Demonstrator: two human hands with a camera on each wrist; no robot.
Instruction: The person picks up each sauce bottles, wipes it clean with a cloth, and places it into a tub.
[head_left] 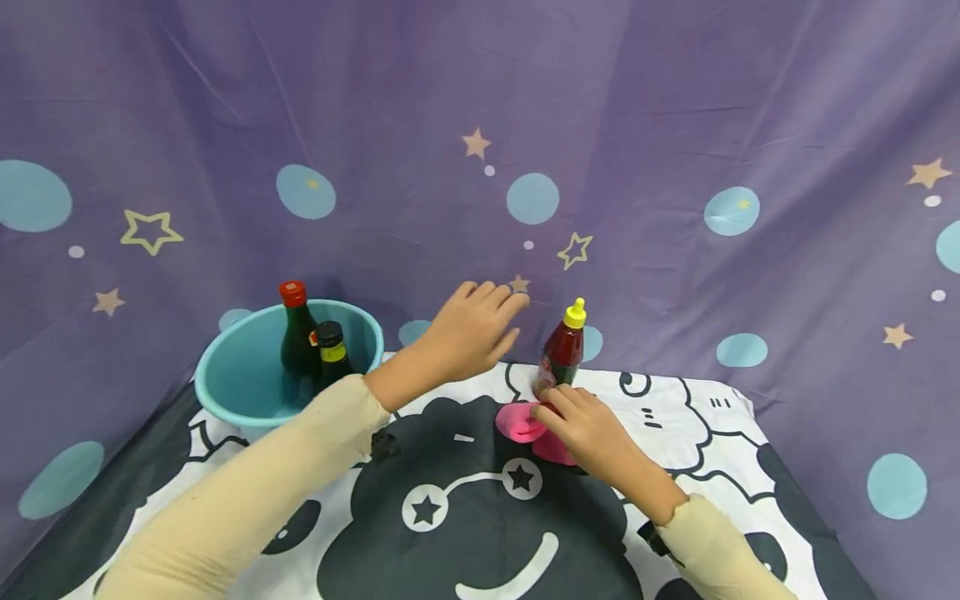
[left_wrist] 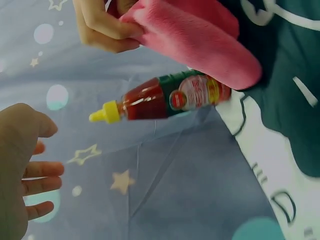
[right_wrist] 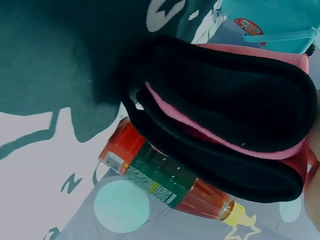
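Note:
My right hand (head_left: 588, 433) pinches a pink plush piece (head_left: 519, 422), folded over, low above the dark part of the cloth. Its black, dark-edged inner sides (right_wrist: 240, 100) face the right wrist camera; its exact kind cannot be told. Right behind it stands a red sauce bottle (head_left: 564, 350) with a yellow nozzle cap and a green label, its base partly hidden by the right hand. My left hand (head_left: 474, 329) is raised to the left of the bottle, apart from it, fingers loosely extended and holding nothing. In the left wrist view its fingers (left_wrist: 44, 170) are spread.
At the left stands a light blue tub (head_left: 240, 383). Inside it are a green bottle with a red cap (head_left: 293, 293) and a dark bottle with a black cap (head_left: 328, 334). A purple curtain (head_left: 637, 125) hangs behind the table, which a black-and-white printed cloth (head_left: 480, 508) covers.

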